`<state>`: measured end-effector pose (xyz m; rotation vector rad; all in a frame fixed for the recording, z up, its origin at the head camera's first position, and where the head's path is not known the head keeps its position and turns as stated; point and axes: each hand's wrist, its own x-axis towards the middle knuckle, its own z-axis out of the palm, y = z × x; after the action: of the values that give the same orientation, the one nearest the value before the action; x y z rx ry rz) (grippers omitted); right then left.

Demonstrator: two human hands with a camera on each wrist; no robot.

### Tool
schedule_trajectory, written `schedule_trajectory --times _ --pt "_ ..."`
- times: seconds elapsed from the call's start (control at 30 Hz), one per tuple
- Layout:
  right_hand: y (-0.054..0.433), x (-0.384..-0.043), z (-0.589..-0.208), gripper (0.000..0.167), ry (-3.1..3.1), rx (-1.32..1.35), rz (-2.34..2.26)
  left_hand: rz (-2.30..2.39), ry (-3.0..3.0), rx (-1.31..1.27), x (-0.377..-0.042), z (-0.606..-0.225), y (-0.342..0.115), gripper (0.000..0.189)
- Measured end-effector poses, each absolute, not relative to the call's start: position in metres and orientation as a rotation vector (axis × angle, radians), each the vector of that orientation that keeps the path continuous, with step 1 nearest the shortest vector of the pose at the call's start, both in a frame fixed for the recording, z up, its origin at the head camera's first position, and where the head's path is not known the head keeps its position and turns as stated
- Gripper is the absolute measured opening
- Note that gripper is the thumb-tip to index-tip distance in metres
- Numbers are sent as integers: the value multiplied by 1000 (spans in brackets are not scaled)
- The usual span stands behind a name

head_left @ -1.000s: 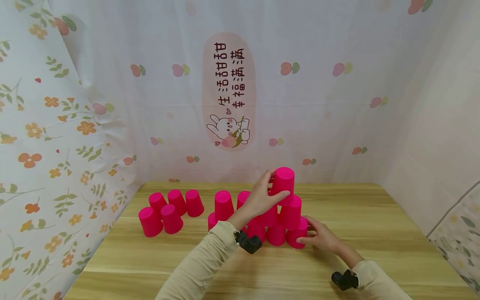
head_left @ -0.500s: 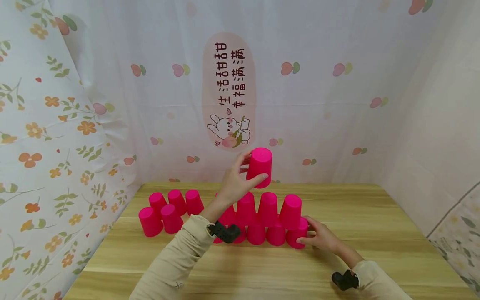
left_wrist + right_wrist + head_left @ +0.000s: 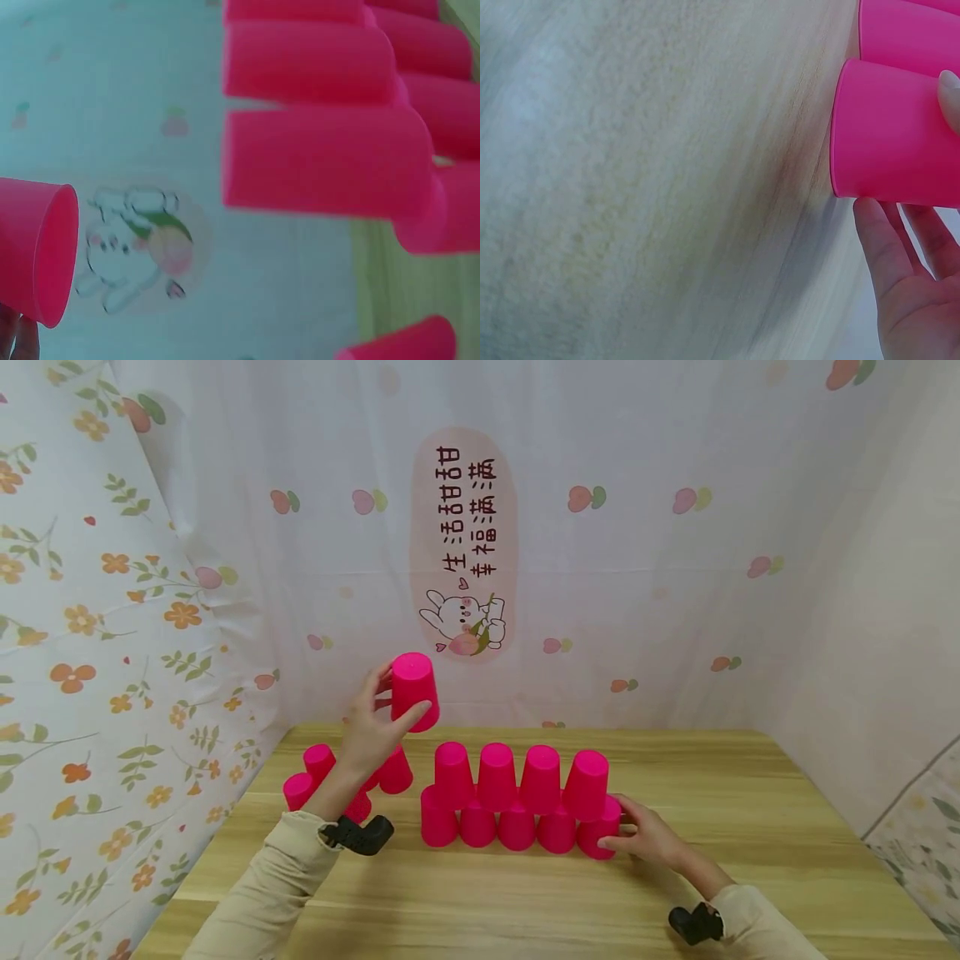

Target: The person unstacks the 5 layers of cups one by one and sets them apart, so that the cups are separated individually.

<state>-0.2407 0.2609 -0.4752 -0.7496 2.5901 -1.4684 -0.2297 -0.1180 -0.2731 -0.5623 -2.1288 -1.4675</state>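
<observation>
Nine-cup stack [image 3: 497, 778]: four straddling five, presumably for stability. End cup [image 3: 593, 833], stack's lower right, gripped by right hand [image 3: 651, 838], likely for bracing. Raised cup [image 3: 412, 685] gripped by left hand [image 3: 371, 727], left of stack.

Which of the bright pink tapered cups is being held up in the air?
The bright pink tapered cup gripped by the left hand; the other pink cups rest on the wooden table or on the lower row.

"生活甜甜 幸福满满" lettering [image 3: 452, 493] on backdrop cloth [image 3: 630, 585]
</observation>
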Motion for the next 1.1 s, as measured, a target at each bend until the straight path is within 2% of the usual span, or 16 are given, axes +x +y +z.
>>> schedule_trajectory --times 0.17,0.4,0.6,0.83,1.1 --pt "262 -241 -475 62 2591 -755 -1462 -1461 -2164 -426 -234 -296 -144 59" --pt "262 -240 -474 61 2594 -724 -1452 -1449 -2249 -221 -259 -367 -177 64" --pt "262 -240 -475 61 2590 -720 -1458 -1454 -2328 -111 -261 -408 -181 65" --pt "262 -241 -476 60 2602 -738 -1461 -1310 -2397 -94 -266 -439 -181 63" --pt "262 -241 -476 61 2597 -713 -1452 -1174 -2506 -42 -266 -457 -180 63"
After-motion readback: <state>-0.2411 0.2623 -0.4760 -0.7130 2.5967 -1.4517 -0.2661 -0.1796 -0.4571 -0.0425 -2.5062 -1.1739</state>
